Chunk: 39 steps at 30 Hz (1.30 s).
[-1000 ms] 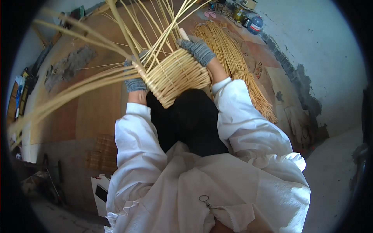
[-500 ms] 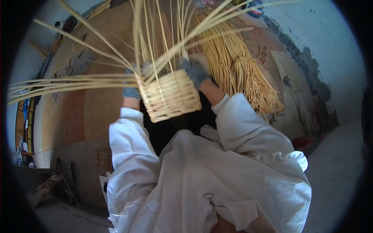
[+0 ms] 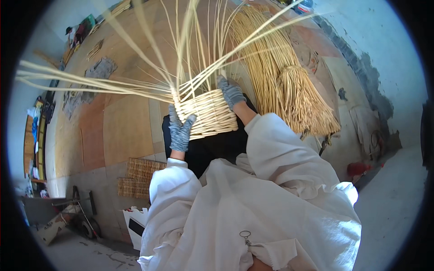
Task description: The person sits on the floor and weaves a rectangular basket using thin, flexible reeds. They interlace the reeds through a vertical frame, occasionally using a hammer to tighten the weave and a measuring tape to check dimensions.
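A partly woven pale wicker basket (image 3: 207, 116) sits over my dark-clad lap, with long loose canes (image 3: 113, 85) fanning out from its top, some blurred. My left hand (image 3: 180, 130), in a grey knitted glove, grips the basket's left side, its fingers along the corner and its thumb on the woven face. My right hand (image 3: 229, 92), gloved the same way, holds the upper right corner, where canes stand up; some of its fingers are hidden.
A big tied bundle of canes (image 3: 294, 86) lies on the board floor (image 3: 124, 126) at the right, beside a patched wall (image 3: 379, 54). Flat woven panels (image 3: 135, 178) lie lower left, near a wheeled metal tool (image 3: 83, 217). A shelf with items (image 3: 34, 149) stands far left.
My left hand has moved from mostly behind the basket to its front left side. The basket and loose canes have swung and shifted slightly right since half a second ago.
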### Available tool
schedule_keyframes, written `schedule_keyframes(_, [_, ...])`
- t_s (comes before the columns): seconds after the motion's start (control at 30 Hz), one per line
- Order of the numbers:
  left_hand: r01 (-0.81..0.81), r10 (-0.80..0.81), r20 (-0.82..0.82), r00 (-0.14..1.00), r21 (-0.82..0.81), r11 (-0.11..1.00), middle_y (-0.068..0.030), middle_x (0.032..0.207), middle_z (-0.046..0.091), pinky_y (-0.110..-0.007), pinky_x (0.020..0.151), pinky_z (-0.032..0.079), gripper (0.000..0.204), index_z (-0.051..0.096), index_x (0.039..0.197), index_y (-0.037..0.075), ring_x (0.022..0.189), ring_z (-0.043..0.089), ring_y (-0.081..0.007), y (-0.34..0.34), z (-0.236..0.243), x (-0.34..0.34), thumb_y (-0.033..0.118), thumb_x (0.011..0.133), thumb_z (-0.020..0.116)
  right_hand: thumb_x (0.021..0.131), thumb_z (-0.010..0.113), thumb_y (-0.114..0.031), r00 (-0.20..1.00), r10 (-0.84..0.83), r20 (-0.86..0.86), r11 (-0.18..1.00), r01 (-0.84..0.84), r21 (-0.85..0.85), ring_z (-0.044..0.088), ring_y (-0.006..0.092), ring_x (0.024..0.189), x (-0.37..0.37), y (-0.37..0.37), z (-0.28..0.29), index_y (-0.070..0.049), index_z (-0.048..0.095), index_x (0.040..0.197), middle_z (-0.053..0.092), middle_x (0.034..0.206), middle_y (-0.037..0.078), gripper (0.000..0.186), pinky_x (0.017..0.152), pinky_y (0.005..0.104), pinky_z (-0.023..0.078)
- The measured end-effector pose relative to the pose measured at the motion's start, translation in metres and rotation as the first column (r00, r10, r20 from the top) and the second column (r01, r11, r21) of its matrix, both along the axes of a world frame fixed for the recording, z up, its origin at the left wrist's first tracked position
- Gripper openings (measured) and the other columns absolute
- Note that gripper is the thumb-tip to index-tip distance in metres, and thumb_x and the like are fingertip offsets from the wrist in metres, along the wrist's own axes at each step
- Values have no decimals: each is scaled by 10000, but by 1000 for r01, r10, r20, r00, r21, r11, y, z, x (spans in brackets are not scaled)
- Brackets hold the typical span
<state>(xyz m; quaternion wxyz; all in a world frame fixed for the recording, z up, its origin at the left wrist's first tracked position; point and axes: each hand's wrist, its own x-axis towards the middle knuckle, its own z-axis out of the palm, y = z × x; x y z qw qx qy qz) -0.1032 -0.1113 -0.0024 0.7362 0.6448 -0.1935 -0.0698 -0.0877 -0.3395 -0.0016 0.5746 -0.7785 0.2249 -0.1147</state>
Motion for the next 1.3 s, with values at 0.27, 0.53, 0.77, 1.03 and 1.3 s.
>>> schedule_keyframes(0.27, [-122, -62, 406, 912, 413, 902, -214, 1368, 319, -367, 1062, 237, 872, 103, 1395, -39, 1270, 314, -291, 18, -7, -51, 205, 791, 683, 900, 520, -310, 865, -59, 499, 811, -249, 529, 572, 253, 992, -212, -192, -18, 31, 475, 1207, 568, 1139, 155, 462, 900, 341, 452])
schedule_keyframes(0.53, [-234, -279, 405, 871, 840, 490, -191, 1414, 287, -390, 1080, 249, 1031, 56, 1418, 30, 1261, 354, -308, 13, 24, -61, 150, 678, 764, 828, 559, -404, 659, -263, -705, 964, 208, -165, 571, 196, 570, -512, -197, -334, -61, 595, 849, 597, 711, 84, 346, 537, 380, 475])
schedule_keyframes(0.77, [-362, -352, 447, 822, 888, 282, -174, 1386, 332, -376, 1068, 266, 1024, 103, 1412, 27, 1243, 375, -297, 1, 11, -47, 143, 652, 780, 814, 581, -374, 393, -97, -914, 995, 28, -94, 579, 200, 652, -478, -179, -404, -53, 560, 944, 588, 758, 85, 347, 606, 389, 482])
schedule_keyframes(1.03, [-289, -389, 337, 857, 941, 178, -161, 1339, 388, -338, 1063, 252, 1087, 77, 1408, 12, 1233, 380, -268, -24, 44, -42, 145, 619, 811, 795, 613, -332, 384, -153, -911, 979, -68, -193, 576, 195, 713, -468, -203, -409, -35, 516, 1056, 576, 824, 88, 407, 664, 373, 484])
schedule_keyframes(1.3, [-285, -160, 329, 930, 926, 250, -204, 1349, 358, -363, 904, 450, 994, 114, 1420, 148, 1171, 455, -275, -11, 57, -68, 267, 683, 771, 776, 646, -289, 781, -168, -601, 943, 305, 132, 573, 190, 774, -383, -243, -289, -17, 472, 1169, 565, 890, 90, 509, 723, 357, 486])
